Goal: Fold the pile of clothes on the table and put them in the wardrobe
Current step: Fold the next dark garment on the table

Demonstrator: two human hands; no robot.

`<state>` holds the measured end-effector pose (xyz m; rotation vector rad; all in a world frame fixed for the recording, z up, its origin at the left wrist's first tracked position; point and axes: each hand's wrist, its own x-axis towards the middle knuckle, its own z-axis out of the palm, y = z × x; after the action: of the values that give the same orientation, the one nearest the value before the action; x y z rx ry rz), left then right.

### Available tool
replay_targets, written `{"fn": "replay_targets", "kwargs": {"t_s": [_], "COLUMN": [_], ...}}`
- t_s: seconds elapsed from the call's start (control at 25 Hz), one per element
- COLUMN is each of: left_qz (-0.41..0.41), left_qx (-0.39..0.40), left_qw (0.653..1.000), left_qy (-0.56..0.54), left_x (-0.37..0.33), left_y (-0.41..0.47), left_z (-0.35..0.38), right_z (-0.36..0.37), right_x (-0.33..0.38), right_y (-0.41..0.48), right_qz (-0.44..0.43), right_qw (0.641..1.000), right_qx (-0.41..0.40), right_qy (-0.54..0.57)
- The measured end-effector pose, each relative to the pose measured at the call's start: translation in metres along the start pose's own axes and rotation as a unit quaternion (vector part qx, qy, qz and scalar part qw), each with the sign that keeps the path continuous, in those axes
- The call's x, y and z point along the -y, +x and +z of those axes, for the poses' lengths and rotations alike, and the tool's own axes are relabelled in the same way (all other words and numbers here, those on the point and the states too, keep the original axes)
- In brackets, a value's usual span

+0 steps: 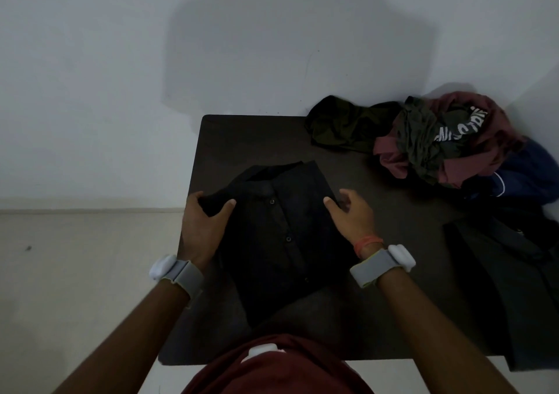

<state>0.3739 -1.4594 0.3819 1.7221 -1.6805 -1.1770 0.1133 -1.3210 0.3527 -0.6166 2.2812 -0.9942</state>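
Note:
A black button-up shirt lies folded on the dark table, collar pointing away from me. My left hand grips the shirt's left shoulder edge, thumb on top and fingers curled under the fabric. My right hand holds the right shoulder edge, thumb on the cloth and fingers behind it. A pile of unfolded clothes sits at the table's far right corner: a dark olive piece, a maroon one, a grey printed one and a navy one.
A dark garment lies flat along the table's right side. A white wall stands behind the table. Pale floor lies to the left. No wardrobe is in view.

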Motion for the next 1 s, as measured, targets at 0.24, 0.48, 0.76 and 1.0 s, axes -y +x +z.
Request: {"fn": "replay_targets", "kwargs": {"t_s": [0.24, 0.48, 0.76, 1.0], "left_qz": [-0.012, 0.019, 0.030, 0.098], "left_qx": [0.018, 0.075, 0.039, 0.015], "left_qw": [0.999, 0.984, 0.998, 0.995], "left_qy": [-0.033, -0.160, 0.034, 0.029], "left_x": [0.009, 0.005, 0.014, 0.024], "left_y": [-0.035, 0.013, -0.003, -0.040], "left_z": [0.019, 0.016, -0.002, 0.008], "right_z": [0.023, 0.017, -0.008, 0.020], "right_x": [-0.012, -0.010, -0.011, 0.012], "right_y": [-0.003, -0.023, -0.005, -0.004], "right_qz": [0.130, 0.218, 0.142, 0.073], "right_qw": [0.979, 0.965, 0.968, 0.935], "right_qx": [-0.011, 0.106, 0.074, 0.043], "right_qy": [0.155, 0.096, 0.194, 0.344]}}
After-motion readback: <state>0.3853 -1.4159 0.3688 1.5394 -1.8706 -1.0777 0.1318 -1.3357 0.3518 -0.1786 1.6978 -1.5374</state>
